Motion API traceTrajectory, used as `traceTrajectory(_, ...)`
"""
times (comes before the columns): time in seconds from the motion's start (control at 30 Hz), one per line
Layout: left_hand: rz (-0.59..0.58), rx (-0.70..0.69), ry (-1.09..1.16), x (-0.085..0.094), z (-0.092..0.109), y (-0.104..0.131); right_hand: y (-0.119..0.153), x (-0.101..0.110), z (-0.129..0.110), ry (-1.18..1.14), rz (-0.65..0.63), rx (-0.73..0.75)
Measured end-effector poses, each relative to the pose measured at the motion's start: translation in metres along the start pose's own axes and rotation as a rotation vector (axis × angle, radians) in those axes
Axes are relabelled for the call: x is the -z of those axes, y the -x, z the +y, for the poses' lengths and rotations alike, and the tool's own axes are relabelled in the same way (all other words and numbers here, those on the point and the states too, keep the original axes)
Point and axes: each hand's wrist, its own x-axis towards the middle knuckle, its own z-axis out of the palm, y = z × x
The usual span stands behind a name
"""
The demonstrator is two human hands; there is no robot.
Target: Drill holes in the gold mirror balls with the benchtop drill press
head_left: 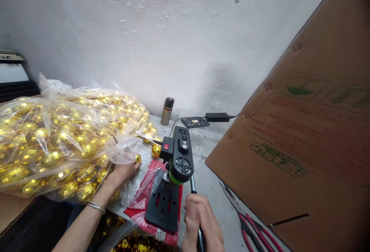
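Observation:
My left hand [124,174] is at the mouth of a clear plastic bag [123,150] full of shiny gold mirror balls. Its fingers, partly behind the plastic, are closed on one gold ball [138,158]. My right hand [202,223] is wrapped round the dark lever handle [193,185] of a small black bench drill press [182,150]. The machine's slotted black base plate [162,209] lies on red plastic sheeting [135,211]. Just left of its head, another gold ball [156,151] rests on the table.
A large cardboard box [289,128] leans in on the right, with red-handled scissors [254,229] beside it. Behind the machine are a spray can [167,111], a dark phone [195,122] and a black power adapter [217,117] near the wall. More gold pieces [141,243] lie below, nearest me.

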Motion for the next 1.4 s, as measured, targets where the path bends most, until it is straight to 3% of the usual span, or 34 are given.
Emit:
traceTrajectory(0.13,-0.152,-0.093,0.092,-0.006,0.011,0.011,0.001,0.002,0.006,-0.01,-0.03,0.04)
traceTrajectory(0.23,-0.169,-0.087,0.3,-0.009,0.017,0.018,0.002,0.006,0.011,-0.004,-0.062,0.088)
traceTrajectory(0.33,-0.133,0.087,0.563,-0.011,0.021,0.024,0.001,0.008,0.014,0.004,-0.092,0.114)
traceTrajectory(0.47,-0.024,0.407,1.124,-0.012,0.035,0.031,-0.006,0.01,0.011,0.022,-0.111,0.117)
traceTrajectory(0.57,-0.067,0.466,1.441,-0.013,0.054,0.041,-0.015,0.013,0.008,0.026,-0.141,0.145)
traceTrajectory(0.67,-0.095,0.472,1.582,-0.02,0.07,0.054,-0.025,0.016,0.008,0.045,-0.185,0.214)
traceTrajectory(0.8,0.029,0.405,1.412,-0.035,0.082,0.071,-0.032,0.02,0.01,0.064,-0.204,0.269)
traceTrajectory(1.1,0.034,0.049,0.984,-0.055,0.088,0.095,-0.024,0.021,0.011,0.044,-0.211,0.234)
traceTrajectory(1.2,0.02,-0.043,0.936,-0.056,0.089,0.097,-0.02,0.016,0.007,0.01,-0.163,0.156)
traceTrajectory(1.4,-0.016,-0.064,0.861,-0.045,0.09,0.1,-0.014,0.014,0.005,-0.006,-0.152,0.122)
